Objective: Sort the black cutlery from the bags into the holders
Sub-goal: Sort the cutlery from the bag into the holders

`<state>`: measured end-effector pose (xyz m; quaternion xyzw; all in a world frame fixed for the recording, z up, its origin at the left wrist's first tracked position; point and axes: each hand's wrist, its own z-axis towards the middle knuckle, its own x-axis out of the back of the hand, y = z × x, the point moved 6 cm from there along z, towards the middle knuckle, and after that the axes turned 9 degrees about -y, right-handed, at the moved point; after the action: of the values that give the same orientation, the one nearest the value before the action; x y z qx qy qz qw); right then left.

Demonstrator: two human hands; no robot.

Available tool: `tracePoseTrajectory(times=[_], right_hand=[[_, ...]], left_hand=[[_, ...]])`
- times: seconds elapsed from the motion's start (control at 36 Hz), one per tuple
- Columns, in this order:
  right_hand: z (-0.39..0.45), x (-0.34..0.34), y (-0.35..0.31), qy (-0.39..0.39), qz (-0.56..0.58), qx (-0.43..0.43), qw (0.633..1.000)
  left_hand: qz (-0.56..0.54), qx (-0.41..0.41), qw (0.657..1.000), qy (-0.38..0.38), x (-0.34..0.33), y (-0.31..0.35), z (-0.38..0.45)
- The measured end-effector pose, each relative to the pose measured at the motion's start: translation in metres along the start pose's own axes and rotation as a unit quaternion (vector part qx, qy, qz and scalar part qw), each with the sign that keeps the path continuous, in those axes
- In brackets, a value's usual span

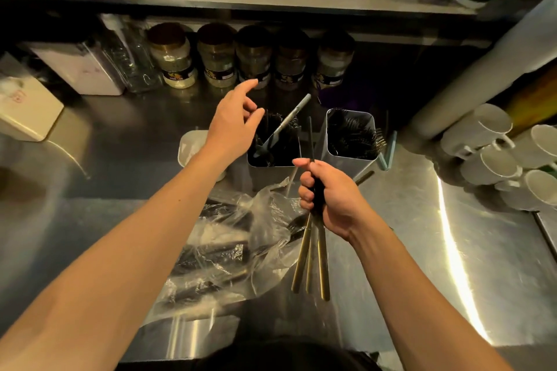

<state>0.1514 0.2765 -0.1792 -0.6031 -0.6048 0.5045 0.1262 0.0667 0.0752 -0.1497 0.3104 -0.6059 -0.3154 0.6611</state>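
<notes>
Above the left holder [272, 153], the left hand [232, 126] is hovering with fingers spread, gripping nothing. Just right of that holder's near rim, the right hand [327, 194] is clenching a bundle of cutlery [315, 250], gold handles hanging down. Right of it, the second holder [349, 141] is standing full. Nearer than both, the bag [229, 250] is lying on the counter [422, 220], leaving bare steel toward the mugs [497, 159].
</notes>
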Motion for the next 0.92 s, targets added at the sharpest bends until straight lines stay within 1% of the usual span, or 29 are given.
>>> tracePoseTrajectory(times=[0.08, 0.17, 0.25, 0.31, 0.39, 0.47, 0.53, 0.56, 0.61, 0.67, 0.69, 0.75, 0.92], right_hand=[[-0.002, -0.003, -0.001, -0.013, 0.011, 0.003, 1.000], [-0.003, -0.004, -0.001, -0.016, 0.013, 0.006, 1.000], [-0.004, -0.005, -0.001, -0.012, 0.007, 0.004, 1.000], [-0.004, -0.007, -0.001, -0.011, 0.003, 0.002, 1.000], [-0.004, -0.008, -0.002, -0.011, 0.003, 0.002, 1.000], [-0.003, -0.009, -0.004, -0.012, 0.002, 0.003, 1.000], [-0.002, -0.009, -0.006, -0.016, 0.003, 0.005, 1.000], [-0.002, -0.008, -0.008, -0.018, 0.006, 0.007, 1.000], [-0.002, -0.006, -0.011, -0.022, 0.014, 0.011, 1.000], [-0.002, -0.003, -0.014, -0.023, 0.028, 0.013, 0.999], [-0.001, -0.002, -0.015, -0.023, 0.034, 0.013, 0.999], [0.000, -0.001, -0.015, -0.024, 0.041, 0.013, 0.999], [0.005, -0.005, -0.009, -0.025, 0.045, 0.002, 0.999]], left_hand=[[0.062, -0.007, 0.998, -0.019, -0.007, 0.000, -0.001], [0.124, -0.019, 0.992, -0.019, -0.012, 0.005, -0.001], [0.236, -0.036, 0.970, -0.038, -0.023, 0.018, 0.006], [0.291, -0.039, 0.955, -0.043, -0.032, 0.027, 0.015], [0.332, -0.030, 0.941, -0.060, -0.047, 0.035, 0.032], [0.363, -0.008, 0.926, -0.104, -0.062, 0.035, 0.047], [0.370, 0.000, 0.922, -0.116, -0.068, 0.034, 0.052], [0.360, 0.001, 0.926, -0.112, -0.069, 0.034, 0.055], [0.299, -0.002, 0.951, -0.075, -0.061, 0.036, 0.056], [0.187, -0.011, 0.982, -0.028, -0.046, 0.037, 0.053], [0.127, -0.014, 0.992, -0.013, -0.039, 0.035, 0.051], [0.041, -0.004, 0.999, -0.006, -0.027, 0.031, 0.045], [-0.013, 0.044, 0.999, -0.011, -0.010, 0.024, 0.033]])
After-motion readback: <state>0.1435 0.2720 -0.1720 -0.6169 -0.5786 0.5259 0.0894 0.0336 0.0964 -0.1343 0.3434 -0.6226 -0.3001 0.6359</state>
